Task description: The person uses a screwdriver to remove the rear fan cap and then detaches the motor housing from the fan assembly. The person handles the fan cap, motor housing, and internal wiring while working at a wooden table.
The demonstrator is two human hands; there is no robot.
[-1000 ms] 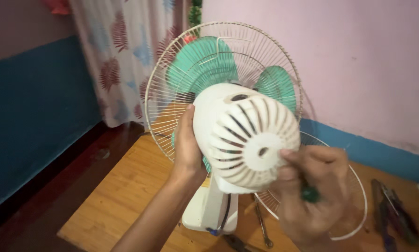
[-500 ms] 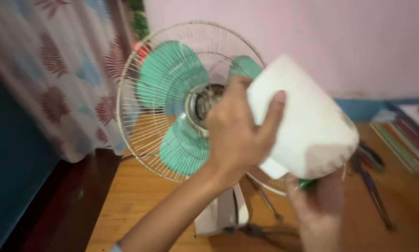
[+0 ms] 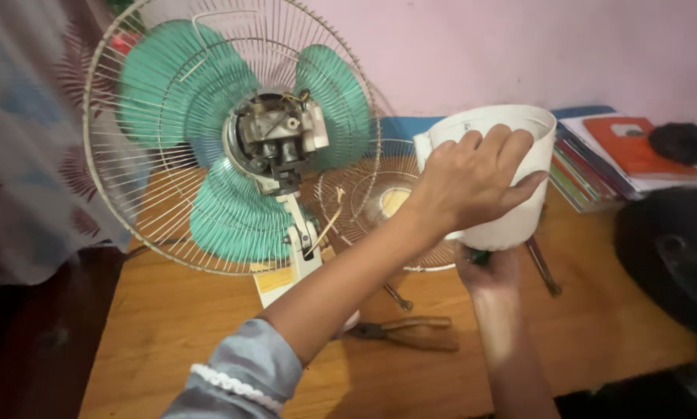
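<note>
Holding the white motor cover [image 3: 504,167], just pulled off the fan [image 3: 232,140], in my left grip [image 3: 473,174]; motor [image 3: 277,140] now bare; right grip [image 3: 484,268] closed on something green.

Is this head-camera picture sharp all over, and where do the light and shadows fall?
Head view: the fan motor and the left hand on the white motor cover are sharp; the curtain at the left edge is smeared. Soft light brightens the pink wall, where the fan guard casts a faint shadow; the right hand beneath the cover is shaded; no strong glare.
</note>
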